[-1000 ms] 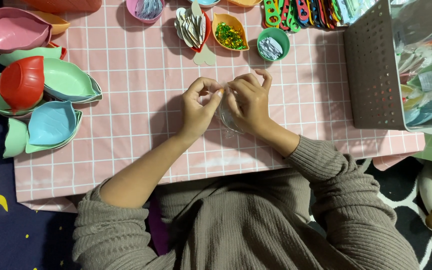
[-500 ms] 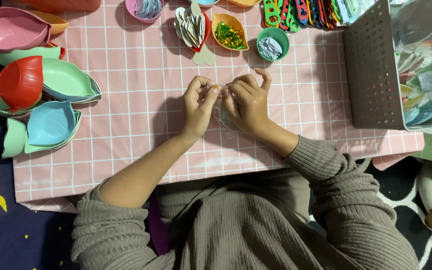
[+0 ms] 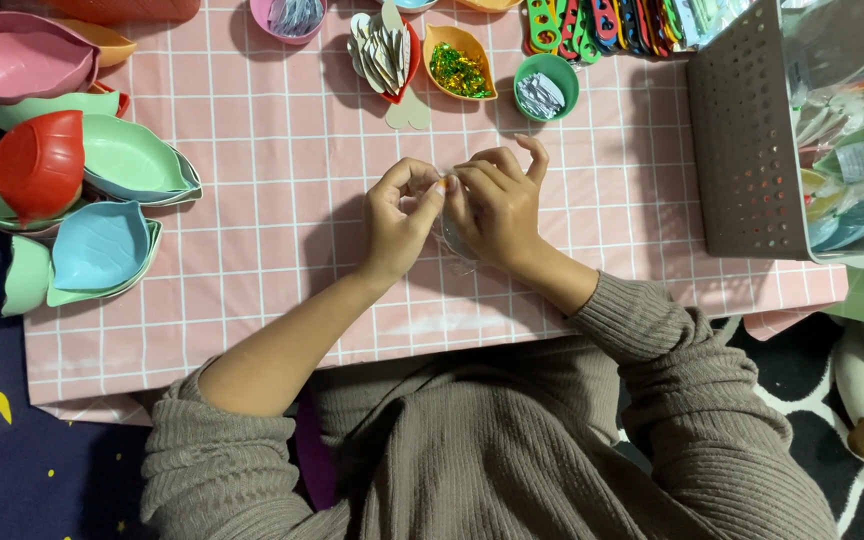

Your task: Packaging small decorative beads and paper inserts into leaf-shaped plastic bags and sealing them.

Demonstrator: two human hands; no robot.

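my left hand [image 3: 399,215] and my right hand [image 3: 493,205] meet over the middle of the desk [image 3: 252,250], which is covered by a pink cloth with a white grid. both hands are curled, fingertips pinched together on a small clear crinkled plastic bag [image 3: 454,238]; most of the bag is hidden behind my right palm, with only its lower edge showing between the wrists. my left thumb and forefinger nip its top edge, and my right fingers close on it from the other side, little finger lifted. what the bag holds i cannot tell.

further up the desk, well apart from my hands, stand an orange leaf-shaped dish of green and gold sequins [image 3: 459,64], a round green cup of silvery pieces [image 3: 545,89], a red dish of pale leaf-shaped cut-outs [image 3: 385,52] and a pink cup [image 3: 290,17]. a row of coloured foam pieces [image 3: 602,24] lies at the top edge. to my left is a stack of leaf-shaped plastic dishes [image 3: 102,200] in mint, red, blue and pink. to my right sits a grey perforated plastic basket [image 3: 747,140], packed with things.
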